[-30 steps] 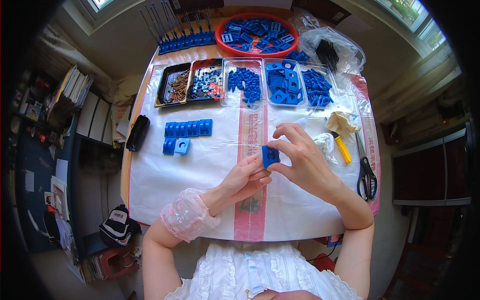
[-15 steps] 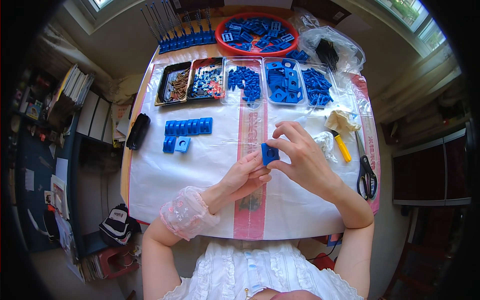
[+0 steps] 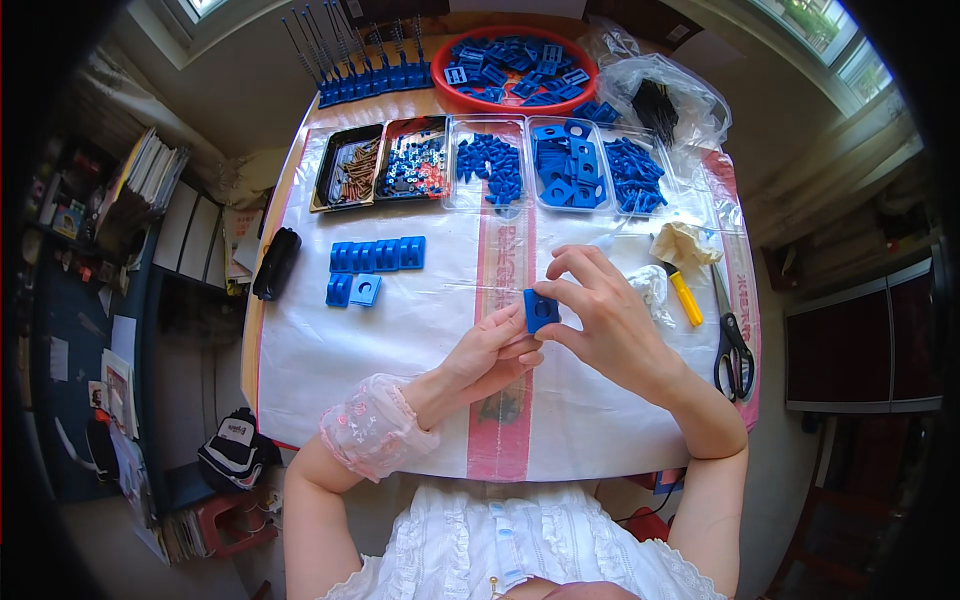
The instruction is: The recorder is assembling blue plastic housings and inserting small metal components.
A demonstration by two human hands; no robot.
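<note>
Both my hands hold one blue square plastic piece with a round hole [image 3: 541, 312] above the middle of the table. My left hand [image 3: 488, 352] supports it from the left, fingers closed at its edge. From the right, my right hand [image 3: 607, 318] pinches it between thumb and fingertips. What lies behind the piece is hidden. To the left, a row of blue plastic blocks [image 3: 378, 255] rests on the white sheet. Just nearer are a darker blue block [image 3: 338, 290] and a lighter blue piece with a hole [image 3: 365, 290].
Beyond my hands stand trays of brown screws [image 3: 360, 178], metal nuts [image 3: 413, 165], small blue parts [image 3: 488, 168] and blue square plates [image 3: 570, 168]. Behind them is a red basin [image 3: 440, 88]. Scissors [image 3: 735, 360] and a yellow-handled tool [image 3: 686, 298] lie right, a black case [image 3: 277, 263] left.
</note>
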